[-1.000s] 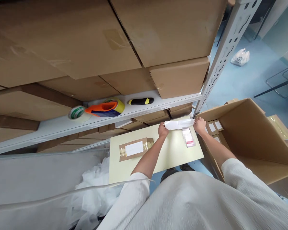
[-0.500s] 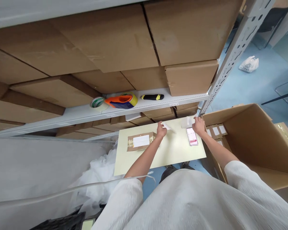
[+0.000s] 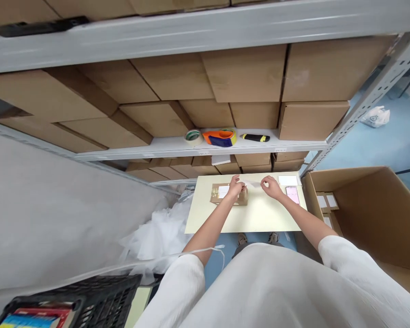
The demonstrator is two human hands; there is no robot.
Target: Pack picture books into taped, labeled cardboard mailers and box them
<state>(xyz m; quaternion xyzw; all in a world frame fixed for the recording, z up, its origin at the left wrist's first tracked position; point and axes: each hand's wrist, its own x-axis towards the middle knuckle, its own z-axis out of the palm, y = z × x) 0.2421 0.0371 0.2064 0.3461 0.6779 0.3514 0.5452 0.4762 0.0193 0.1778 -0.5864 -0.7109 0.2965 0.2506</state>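
Grip narrow, the person's left hand (image 3: 236, 186) and right hand (image 3: 271, 187) pinch a thin, translucent white strip (image 3: 253, 184) between them, above a pale-yellow rectangular worktop (image 3: 256, 216). Under the left hand lies a small brown cardboard box (image 3: 242, 198) with a white label (image 3: 222, 192); near the right hand, a pink-screened phone (image 3: 293, 195).

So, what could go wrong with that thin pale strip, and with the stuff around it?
The thin pale strip between the left hand and right hand looks flimsy, so it might crease or tear. Also, the right forearm passes close by the phone and could nudge it.
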